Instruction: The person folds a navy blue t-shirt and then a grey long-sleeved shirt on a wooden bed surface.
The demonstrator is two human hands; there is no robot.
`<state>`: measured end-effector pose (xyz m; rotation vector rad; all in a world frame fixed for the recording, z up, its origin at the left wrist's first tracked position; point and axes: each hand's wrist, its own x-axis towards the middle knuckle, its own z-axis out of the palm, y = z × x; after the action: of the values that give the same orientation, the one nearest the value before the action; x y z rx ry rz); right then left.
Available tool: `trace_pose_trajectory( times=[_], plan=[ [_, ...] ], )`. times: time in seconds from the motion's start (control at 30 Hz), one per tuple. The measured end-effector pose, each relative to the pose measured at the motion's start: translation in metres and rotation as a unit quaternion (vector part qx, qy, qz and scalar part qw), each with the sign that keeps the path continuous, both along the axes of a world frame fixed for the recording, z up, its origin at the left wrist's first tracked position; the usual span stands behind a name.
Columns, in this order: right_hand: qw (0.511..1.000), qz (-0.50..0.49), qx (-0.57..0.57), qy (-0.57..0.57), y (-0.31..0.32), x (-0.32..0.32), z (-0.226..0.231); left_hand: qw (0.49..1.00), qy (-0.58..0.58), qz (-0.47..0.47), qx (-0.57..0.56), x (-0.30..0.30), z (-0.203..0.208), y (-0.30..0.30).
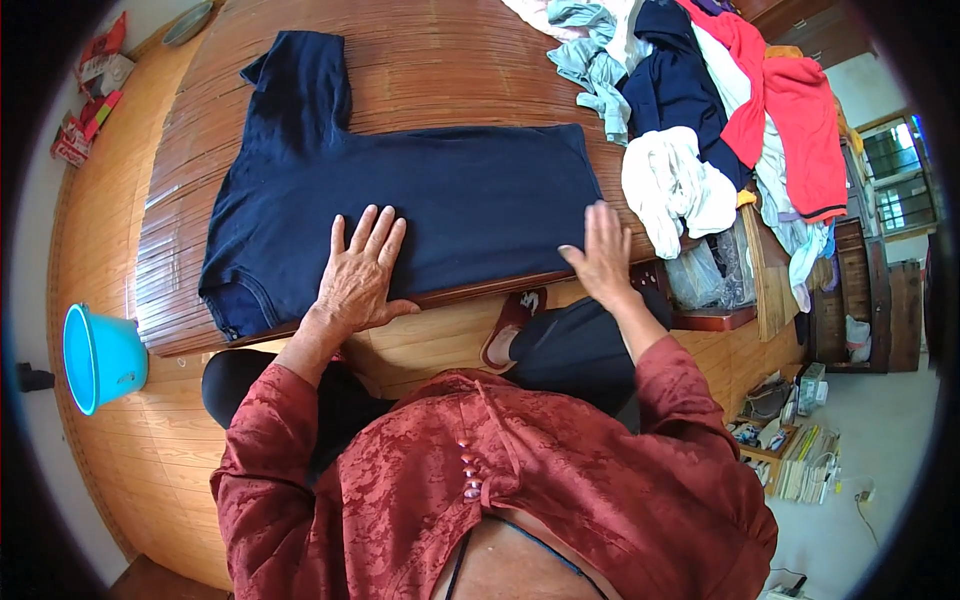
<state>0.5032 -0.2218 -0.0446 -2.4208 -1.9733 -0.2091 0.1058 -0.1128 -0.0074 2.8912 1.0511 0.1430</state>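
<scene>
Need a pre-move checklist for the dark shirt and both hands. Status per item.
1. Shirt laid out: ok. The dark blue shirt lies spread on the brown slatted mat, body mostly smooth.
2. Left hand placed: ok. The left hand is open, palm down, over the shirt's near edge.
3. Right hand touching the hem: cannot tell. The right hand is open at the hem's near corner, slightly blurred.
4. Sleeve tucked in: not ok. The visible sleeve sticks out on the far side.
5. Pile clear of the shirt: ok. A strip of mat shows between the hem and the white garment.
</scene>
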Motion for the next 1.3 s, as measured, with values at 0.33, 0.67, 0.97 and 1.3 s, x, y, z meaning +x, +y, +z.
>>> trace_pose_trajectory(
  times=[0.33,0.67,0.97,1.3],
  plan=[
    [0.981,-0.069,-0.121,0.133,0.015,-0.002,0.041,0.995,-0.057,0.023,-0.080,-0.010,-0.003,0.004],
    [0.970,0.185,0.090,0.126,0.095,-0.143,0.003,0.994,-0.109,0.018,0.015,0.074,-0.021,0.001],
    [0.973,0.212,0.026,0.087,0.087,-0.128,0.008,0.995,-0.083,0.056,-0.004,0.016,-0.001,0.012],
    [0.972,0.229,-0.005,0.058,0.083,-0.104,0.014,0.952,-0.019,0.304,0.016,-0.163,-0.005,0.030]
  ],
)
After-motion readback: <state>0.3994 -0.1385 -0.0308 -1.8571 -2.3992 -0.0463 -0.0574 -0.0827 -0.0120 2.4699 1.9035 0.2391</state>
